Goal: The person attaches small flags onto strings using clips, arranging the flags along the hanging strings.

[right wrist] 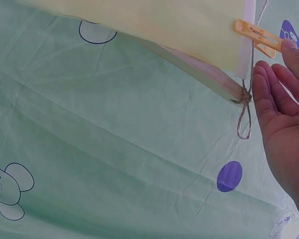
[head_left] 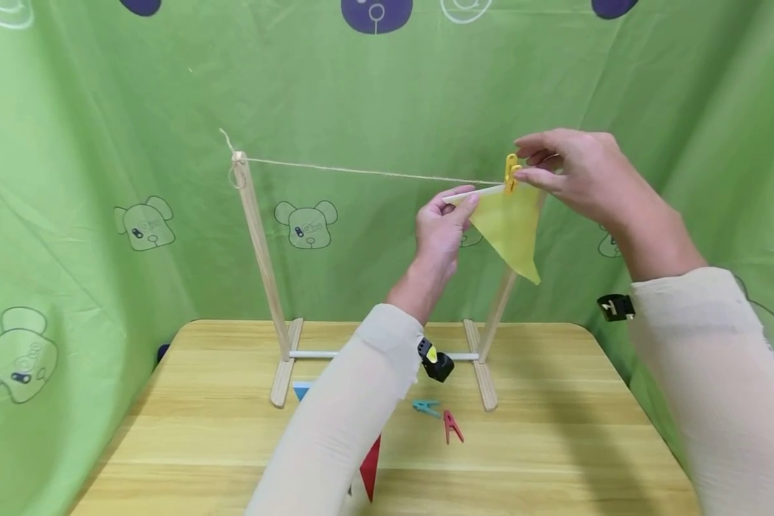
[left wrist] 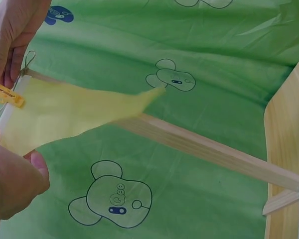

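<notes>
A yellow pennant flag (head_left: 506, 229) with a white top edge hangs at the right end of the string (head_left: 361, 171). My left hand (head_left: 441, 226) pinches the left end of that edge between thumb and fingers. A yellow clothespin (head_left: 511, 174) sits on the flag's top edge, at the string. Around its handle end is my right hand (head_left: 577, 168), thumb at the clip and the other fingers apart from it. In the right wrist view, the thumb of the right hand (right wrist: 284, 114) meets the end of the clothespin (right wrist: 259, 37), beside the knotted string.
A wooden frame with a left post (head_left: 258, 244) and a right post (head_left: 499, 308) stands on the table (head_left: 542, 430). A teal clothespin (head_left: 427, 408), a red clothespin (head_left: 452, 426), a red flag (head_left: 370, 469) and a blue piece (head_left: 302, 389) lie there, partly behind my left sleeve.
</notes>
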The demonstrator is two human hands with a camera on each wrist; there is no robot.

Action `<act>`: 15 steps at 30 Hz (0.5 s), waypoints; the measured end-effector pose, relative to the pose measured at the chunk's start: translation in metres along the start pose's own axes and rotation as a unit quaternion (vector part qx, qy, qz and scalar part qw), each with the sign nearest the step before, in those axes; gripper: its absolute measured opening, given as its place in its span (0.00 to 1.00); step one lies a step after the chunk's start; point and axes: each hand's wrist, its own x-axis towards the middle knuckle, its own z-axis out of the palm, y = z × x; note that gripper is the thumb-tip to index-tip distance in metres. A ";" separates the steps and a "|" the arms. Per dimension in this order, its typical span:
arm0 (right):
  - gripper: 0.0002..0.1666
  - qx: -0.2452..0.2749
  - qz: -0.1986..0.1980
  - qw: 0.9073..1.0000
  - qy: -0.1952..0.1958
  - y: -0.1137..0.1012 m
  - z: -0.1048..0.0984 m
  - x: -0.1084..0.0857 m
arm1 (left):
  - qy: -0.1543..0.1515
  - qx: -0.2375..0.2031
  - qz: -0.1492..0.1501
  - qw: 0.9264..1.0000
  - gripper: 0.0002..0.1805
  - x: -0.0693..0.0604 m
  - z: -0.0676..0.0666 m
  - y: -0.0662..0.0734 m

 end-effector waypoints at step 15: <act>0.29 0.013 -0.003 0.998 0.060 0.002 0.003 -0.013 | -0.004 -0.005 -0.005 1.000 0.17 0.001 -0.007 -0.001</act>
